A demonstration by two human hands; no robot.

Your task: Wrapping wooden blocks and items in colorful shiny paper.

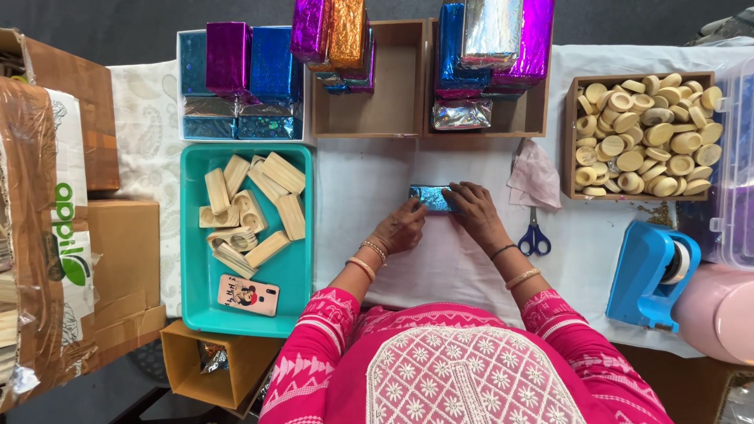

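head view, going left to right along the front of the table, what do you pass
Brown cardboard boxes → teal plastic tray of wooden blocks → left hand → small shiny blue foil-wrapped block → right hand → blue-handled scissors → blue tape dispenser → pink round container

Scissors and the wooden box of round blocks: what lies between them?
In the head view, a crumpled pink cloth lies between the scissors and the wooden box, beside the box's left wall.
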